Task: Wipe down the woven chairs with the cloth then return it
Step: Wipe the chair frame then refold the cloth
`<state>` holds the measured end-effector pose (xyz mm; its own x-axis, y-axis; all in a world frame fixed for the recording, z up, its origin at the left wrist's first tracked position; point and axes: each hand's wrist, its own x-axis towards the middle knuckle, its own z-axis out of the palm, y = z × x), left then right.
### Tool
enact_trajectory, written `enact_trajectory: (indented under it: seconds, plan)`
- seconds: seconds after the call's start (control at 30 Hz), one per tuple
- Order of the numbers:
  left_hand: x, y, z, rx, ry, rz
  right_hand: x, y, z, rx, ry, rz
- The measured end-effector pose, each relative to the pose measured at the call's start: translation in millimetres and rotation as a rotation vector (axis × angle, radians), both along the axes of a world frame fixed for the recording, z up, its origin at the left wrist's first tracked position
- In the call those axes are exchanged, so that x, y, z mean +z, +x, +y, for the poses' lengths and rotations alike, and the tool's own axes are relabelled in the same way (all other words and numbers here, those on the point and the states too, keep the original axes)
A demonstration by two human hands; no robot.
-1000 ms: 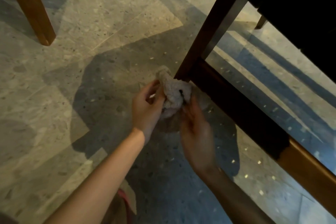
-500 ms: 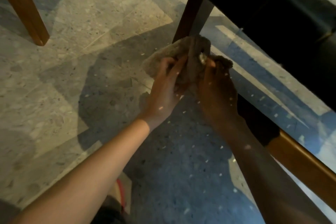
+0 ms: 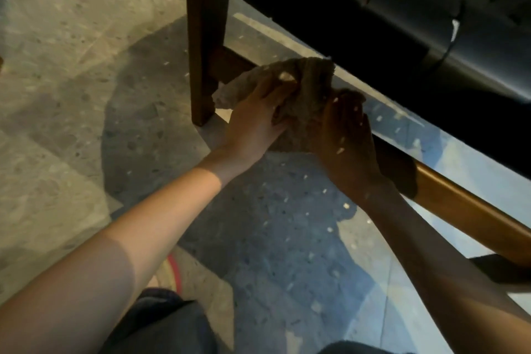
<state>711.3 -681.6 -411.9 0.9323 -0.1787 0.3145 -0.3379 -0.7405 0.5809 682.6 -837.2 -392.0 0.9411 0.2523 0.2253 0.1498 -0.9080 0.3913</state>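
Fingers (image 3: 277, 89) of left hand (image 3: 253, 123) and right hand (image 3: 347, 135) clutch the bunched cloth (image 3: 311, 80), probably refolding it to wipe the chair rail (image 3: 465, 207) beneath.

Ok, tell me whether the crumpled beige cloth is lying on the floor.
No, the left hand and right hand grip the crumpled beige cloth in the air.
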Motion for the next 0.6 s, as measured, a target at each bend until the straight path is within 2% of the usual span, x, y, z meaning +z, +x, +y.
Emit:
enact_trajectory:
  seconds: [0.1,0.23,0.3,0.4,0.53,0.6]
  plan:
    - [2.2,-4.5,-15.1,-0.056,0.049,0.017,-1.0,-8.2,-18.4,-0.015,-0.009,-0.003]
    - [7.5,-12.8,-41.7,-0.086,0.131,-0.039,-9.7,-22.9,-47.0,-0.009,0.201,0.09]
    - [9.7,-18.7,-55.3,-0.112,0.154,-0.057,-15.3,-32.6,-64.5,-0.056,0.169,0.089]
    - [12.8,-27.0,-75.2,-0.117,0.174,-0.058,-15.9,-45.1,-86.4,0.016,0.391,0.012]
    - [18.9,-38.3,-100.9,-0.11,0.239,-0.074,-13.6,-58.5,-105.2,0.02,0.177,-0.149]
    - [20.1,-43.8,-114.0,-0.166,0.218,-0.112,-13.6,-67.7,-117.3,0.011,0.182,-0.19]
